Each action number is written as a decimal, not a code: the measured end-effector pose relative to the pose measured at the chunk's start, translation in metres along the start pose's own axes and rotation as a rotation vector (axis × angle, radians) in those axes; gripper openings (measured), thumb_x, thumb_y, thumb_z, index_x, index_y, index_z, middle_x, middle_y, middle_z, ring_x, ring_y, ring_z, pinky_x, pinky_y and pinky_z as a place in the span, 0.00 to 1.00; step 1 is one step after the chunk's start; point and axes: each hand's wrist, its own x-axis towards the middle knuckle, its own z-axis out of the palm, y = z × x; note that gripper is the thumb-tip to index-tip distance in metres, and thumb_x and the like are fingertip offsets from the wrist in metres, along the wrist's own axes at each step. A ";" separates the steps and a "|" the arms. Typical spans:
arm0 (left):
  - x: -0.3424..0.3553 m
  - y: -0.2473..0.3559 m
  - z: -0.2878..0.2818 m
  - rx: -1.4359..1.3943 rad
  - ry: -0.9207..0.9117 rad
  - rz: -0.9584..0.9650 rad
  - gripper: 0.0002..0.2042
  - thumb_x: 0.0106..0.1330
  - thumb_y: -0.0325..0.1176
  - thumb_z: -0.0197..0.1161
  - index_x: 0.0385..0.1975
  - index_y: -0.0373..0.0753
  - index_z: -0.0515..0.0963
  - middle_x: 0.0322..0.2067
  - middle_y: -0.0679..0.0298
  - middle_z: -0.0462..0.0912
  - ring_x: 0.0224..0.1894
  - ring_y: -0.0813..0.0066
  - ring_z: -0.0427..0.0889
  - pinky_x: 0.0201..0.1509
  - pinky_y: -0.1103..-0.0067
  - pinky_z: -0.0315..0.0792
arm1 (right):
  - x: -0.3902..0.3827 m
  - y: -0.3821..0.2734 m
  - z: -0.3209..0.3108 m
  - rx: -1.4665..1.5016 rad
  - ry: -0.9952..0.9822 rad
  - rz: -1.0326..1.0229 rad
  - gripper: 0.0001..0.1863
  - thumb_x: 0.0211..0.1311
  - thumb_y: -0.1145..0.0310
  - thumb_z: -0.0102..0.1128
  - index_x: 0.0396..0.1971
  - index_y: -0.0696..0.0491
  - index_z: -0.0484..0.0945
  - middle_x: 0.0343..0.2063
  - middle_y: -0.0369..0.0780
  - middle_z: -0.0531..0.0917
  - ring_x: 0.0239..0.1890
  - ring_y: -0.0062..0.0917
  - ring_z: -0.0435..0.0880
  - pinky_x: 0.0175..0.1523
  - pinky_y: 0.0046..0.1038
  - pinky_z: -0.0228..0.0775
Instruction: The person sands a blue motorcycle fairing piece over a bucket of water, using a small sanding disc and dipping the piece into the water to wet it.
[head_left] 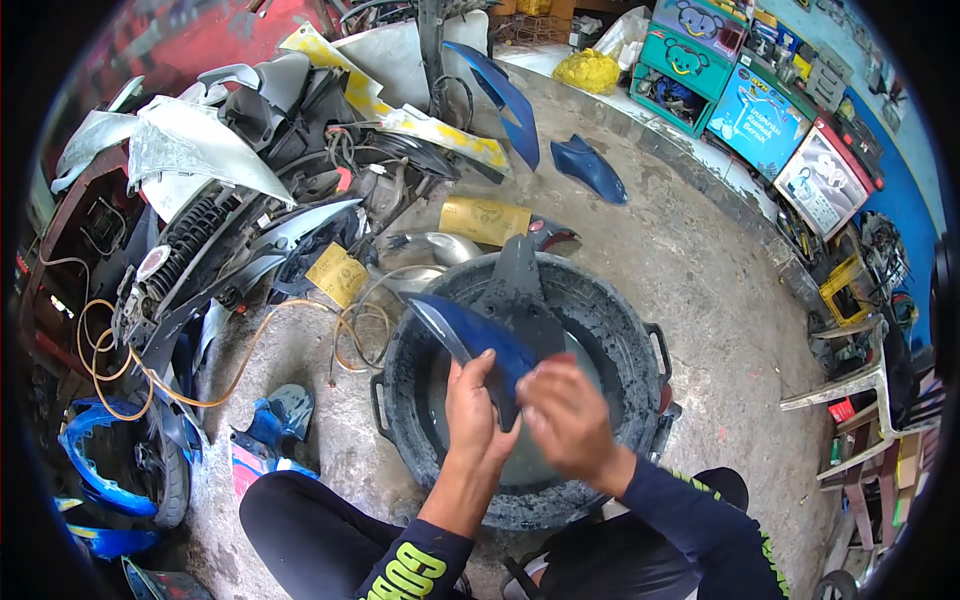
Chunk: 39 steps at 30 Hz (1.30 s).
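Note:
Over a round black tub (pixel 402 440) of cloudy water, my left hand (pixel 478 415) is closed on the lower edge of a dark blue motorcycle fairing panel (pixel 475 335). The panel is tilted, its pointed end toward the upper left. Against its right side is my right hand (pixel 570 418), blurred, its fingers curled in. A small reddish piece (pixel 562 359) shows at those fingers, too smeared to name its kind. Behind the panel, a dark grey plastic part (pixel 515 285) leans across the tub's far rim, partly hidden.
Yellow printed sheets (pixel 485 220) lie beyond the tub. A thin hose (pixel 245 375) curls on the floor at left, near piled motorcycle parts (pixel 215 150). Two blue panels, one flat (pixel 588 168), are farther off. At right stand a plastic chair (pixel 850 400) and drawers (pixel 680 60).

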 end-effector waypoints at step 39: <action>-0.014 0.004 0.011 -0.040 0.088 -0.063 0.16 0.69 0.25 0.51 0.56 0.38 0.70 0.46 0.58 0.81 0.48 0.62 0.84 0.54 0.67 0.81 | -0.006 -0.018 -0.011 0.174 -0.017 -0.107 0.15 0.54 0.76 0.65 0.43 0.59 0.85 0.44 0.44 0.85 0.54 0.42 0.81 0.59 0.40 0.76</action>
